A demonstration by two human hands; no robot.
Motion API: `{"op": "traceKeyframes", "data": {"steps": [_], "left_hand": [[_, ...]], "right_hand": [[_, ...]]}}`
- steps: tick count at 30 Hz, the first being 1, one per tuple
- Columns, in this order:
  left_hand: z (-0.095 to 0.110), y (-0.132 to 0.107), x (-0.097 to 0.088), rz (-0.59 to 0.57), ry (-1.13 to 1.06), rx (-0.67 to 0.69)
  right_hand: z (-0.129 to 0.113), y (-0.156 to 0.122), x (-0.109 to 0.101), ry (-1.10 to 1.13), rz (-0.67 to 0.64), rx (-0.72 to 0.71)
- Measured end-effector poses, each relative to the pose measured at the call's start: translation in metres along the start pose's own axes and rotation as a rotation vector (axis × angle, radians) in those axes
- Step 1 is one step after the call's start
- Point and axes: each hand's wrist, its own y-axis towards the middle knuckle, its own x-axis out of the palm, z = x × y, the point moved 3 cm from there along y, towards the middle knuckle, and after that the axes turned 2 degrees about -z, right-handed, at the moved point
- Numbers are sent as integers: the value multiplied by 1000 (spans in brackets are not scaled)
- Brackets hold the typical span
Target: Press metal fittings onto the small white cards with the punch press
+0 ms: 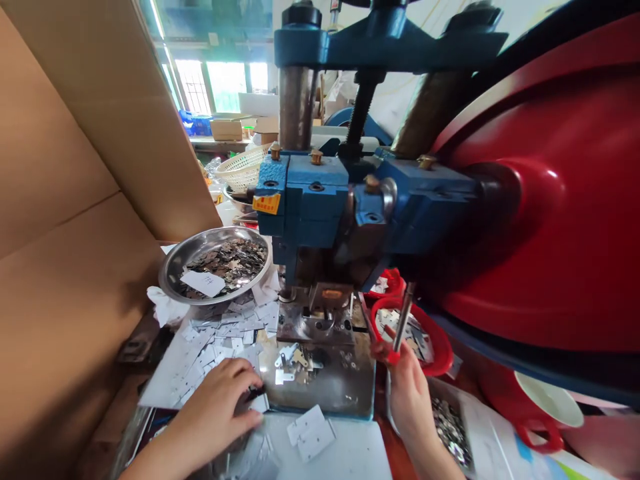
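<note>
My left hand point(220, 403) is low at the left of the press bed, thumb and fingers apart and curved. A small flat metal plate point(260, 403) shows between its fingertips; I cannot tell whether they touch it. My right hand point(407, 383) is closed round the lower end of a metal lever point(404, 317) with a red tip, right of the die. The blue press point(315, 213) stands in front, above a steel die point(317, 323). Several small shiny cut pieces point(293, 360) lie on the metal bed point(345, 390) before the die.
A steel bowl point(167, 280) of dark metal pieces with a paper tag stands left, beside scattered flat plates point(210, 350). More plates point(311, 433) lie in front. A red basket point(443, 347) of plates sits right, under the large red flywheel point(565, 193). Cardboard point(65, 200) walls the left side.
</note>
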Motion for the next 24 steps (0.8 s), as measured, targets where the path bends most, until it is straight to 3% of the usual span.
{"op": "traceKeyframes", "data": {"steps": [4, 10, 14, 17, 24], "left_hand": [[-9, -11, 7, -3, 85, -42], [-7, -1, 19, 44, 71, -70], [-3, 5, 25, 93, 82, -69], [-3, 6, 25, 119, 90, -64], [-12, -5, 10, 81, 125, -31]], "right_hand": [[15, 8, 15, 33, -118, 99], [-16, 42, 71, -298, -311, -84], [-20, 54, 88, -316, -293, -27], [-16, 55, 73, -254, -227, 21], [-9, 37, -8, -18, 63, 147]]}}
